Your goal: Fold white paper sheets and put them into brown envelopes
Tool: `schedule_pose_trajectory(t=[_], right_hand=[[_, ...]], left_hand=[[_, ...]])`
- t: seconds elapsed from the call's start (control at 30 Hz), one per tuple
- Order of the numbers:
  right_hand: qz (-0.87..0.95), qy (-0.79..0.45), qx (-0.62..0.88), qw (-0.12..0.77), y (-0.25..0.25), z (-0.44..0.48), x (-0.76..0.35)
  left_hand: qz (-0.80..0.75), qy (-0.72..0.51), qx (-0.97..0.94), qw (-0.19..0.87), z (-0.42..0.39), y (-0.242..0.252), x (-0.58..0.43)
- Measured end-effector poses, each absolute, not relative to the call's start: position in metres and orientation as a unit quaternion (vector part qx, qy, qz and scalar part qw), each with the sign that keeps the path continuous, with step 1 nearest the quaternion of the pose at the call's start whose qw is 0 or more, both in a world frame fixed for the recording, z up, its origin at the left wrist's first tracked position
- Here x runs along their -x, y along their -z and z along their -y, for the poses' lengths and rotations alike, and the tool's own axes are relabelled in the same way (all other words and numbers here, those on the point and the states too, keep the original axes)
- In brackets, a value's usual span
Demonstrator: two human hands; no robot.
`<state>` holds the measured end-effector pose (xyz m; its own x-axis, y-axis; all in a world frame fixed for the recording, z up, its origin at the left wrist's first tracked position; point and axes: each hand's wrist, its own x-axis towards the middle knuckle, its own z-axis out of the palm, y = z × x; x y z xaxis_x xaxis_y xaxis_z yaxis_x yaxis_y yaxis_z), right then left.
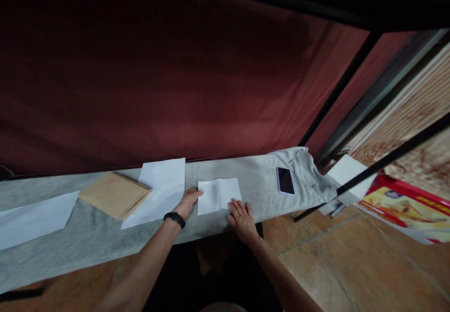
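A small white sheet of folded paper [214,197] lies on the grey cloth in front of me, with a crease running down its middle. At its left edge is my left hand [189,200], fingers drawn together and closed on the edge; the undersides of these fingers are hidden. My right hand [242,218] rests on the lower right corner of the paper, palm down, its fingers stretched out and slightly apart. A black wristband [175,218] is on my left wrist.
The narrow table bears a grey cloth [256,176]. To the left lie brown envelopes [114,194], a white sheet [168,180] partly beneath them, and another white sheet [38,218]. A phone [285,180] lies at right. Beyond stand a metal bar [351,75] and a red-yellow box [408,209].
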<state>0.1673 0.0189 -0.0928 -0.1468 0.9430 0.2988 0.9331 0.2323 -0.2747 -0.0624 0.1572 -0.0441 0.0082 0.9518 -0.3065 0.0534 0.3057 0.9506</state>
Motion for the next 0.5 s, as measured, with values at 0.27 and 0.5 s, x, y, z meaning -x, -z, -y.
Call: schedule_pose_trajectory(t=[0.27, 0.5], right_hand=[[0.731, -0.035, 0.652, 0.199, 0.091, -0.028, -0.154], [0.721, -0.069, 0.664, 0.183, 0.079, -0.042, -0.138]], left_hand=[[-0.559, -0.418, -0.411, 0.587, -0.142, 0.035, 0.052], [-0.576, -0.442, -0.374, 0.577, -0.141, 0.042, 0.053]])
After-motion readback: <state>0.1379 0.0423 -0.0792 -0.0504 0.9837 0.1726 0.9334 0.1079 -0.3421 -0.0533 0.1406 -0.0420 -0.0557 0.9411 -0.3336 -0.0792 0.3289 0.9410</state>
